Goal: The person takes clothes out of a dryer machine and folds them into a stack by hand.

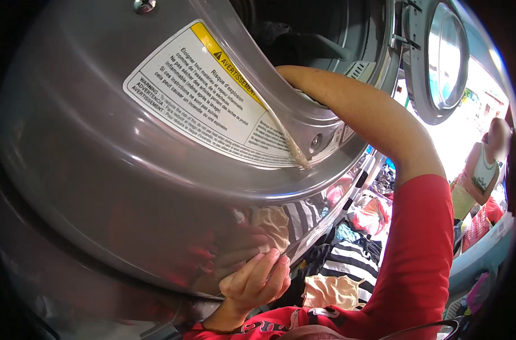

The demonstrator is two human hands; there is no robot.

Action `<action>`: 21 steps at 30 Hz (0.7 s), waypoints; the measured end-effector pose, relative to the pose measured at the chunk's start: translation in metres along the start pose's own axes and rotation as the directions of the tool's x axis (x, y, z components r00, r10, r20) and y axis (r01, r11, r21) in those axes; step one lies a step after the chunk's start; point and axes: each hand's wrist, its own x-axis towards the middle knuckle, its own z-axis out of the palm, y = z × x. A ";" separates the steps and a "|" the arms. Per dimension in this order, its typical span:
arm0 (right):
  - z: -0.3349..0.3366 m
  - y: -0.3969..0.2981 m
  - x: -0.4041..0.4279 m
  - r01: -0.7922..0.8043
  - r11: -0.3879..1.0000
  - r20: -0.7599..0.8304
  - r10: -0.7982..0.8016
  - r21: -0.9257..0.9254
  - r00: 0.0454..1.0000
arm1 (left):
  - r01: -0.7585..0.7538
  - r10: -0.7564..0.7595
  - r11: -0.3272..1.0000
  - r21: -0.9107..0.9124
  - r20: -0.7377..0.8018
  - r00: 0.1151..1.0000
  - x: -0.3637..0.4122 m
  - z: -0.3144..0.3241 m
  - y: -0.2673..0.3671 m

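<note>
My right forearm reaches over the rim of a grey front-loading dryer [113, 204] and into its dark drum [304, 25]. The right hand itself is hidden inside. Below the opening, close to the glossy front panel, my left hand [258, 276] is loosely curled, and nothing shows between its fingers. A pale cord with a frayed end [298, 155] hangs from the opening across a warning label [190, 97]. Beyond my right arm the round door [436, 63] stands swung open on its hinges. A paddle [322, 44] juts from the drum wall.
Below lie a black-and-white striped cloth [351, 259] and a beige strappy top [330, 291]. Further right, a person [475, 178] stands near a pink basket [475, 231] and a light-blue tub [481, 255]. A plastic bag [370, 216] lies among more clothes.
</note>
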 end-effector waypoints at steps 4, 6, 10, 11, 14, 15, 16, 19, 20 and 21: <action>0.003 -0.018 -0.020 0.034 0.999 -0.083 -0.032 0.032 0.996 | -0.009 0.009 1.000 -0.005 0.023 1.000 -0.001 -0.001 0.000; 0.000 -0.031 -0.030 0.066 0.997 -0.183 -0.060 0.026 0.981 | -0.010 0.010 1.000 0.000 0.030 1.000 -0.004 -0.004 -0.002; -0.052 -0.028 -0.037 -0.016 0.855 -0.633 -0.371 -0.519 0.680 | -0.010 0.016 0.996 -0.093 0.063 0.998 -0.008 -0.003 0.001; -0.062 -0.021 -0.033 -0.275 0.712 -0.671 -0.358 -0.646 0.649 | 0.001 0.005 0.995 -0.099 0.066 0.998 -0.008 -0.002 0.001; -0.045 -0.029 -0.010 -0.316 0.427 -0.402 -0.126 -0.847 0.907 | 0.009 -0.007 1.000 -0.023 0.107 0.994 -0.010 -0.010 -0.006; -0.081 0.023 -0.001 -0.416 0.598 -0.547 -0.045 -0.685 0.836 | -0.002 0.007 0.999 -0.052 0.094 0.996 -0.008 -0.009 0.000; -0.120 0.075 -0.011 -0.499 0.732 -0.694 0.050 -0.463 0.718 | -0.043 0.048 0.995 -0.090 0.055 0.997 -0.006 -0.007 0.005; -0.098 0.056 0.005 -0.454 0.735 -0.826 -0.256 -0.504 0.502 | -0.020 0.021 1.000 -0.011 0.098 0.995 -0.007 -0.011 -0.005; -0.093 0.044 -0.004 -0.363 0.840 -0.907 -0.312 -0.403 0.283 | -0.019 0.018 1.000 0.003 0.100 0.995 -0.007 -0.011 -0.005; -0.090 0.038 -0.018 -0.253 0.914 -0.947 -0.319 -0.318 0.039 | -0.034 0.037 0.999 -0.035 0.094 0.995 -0.007 -0.008 -0.004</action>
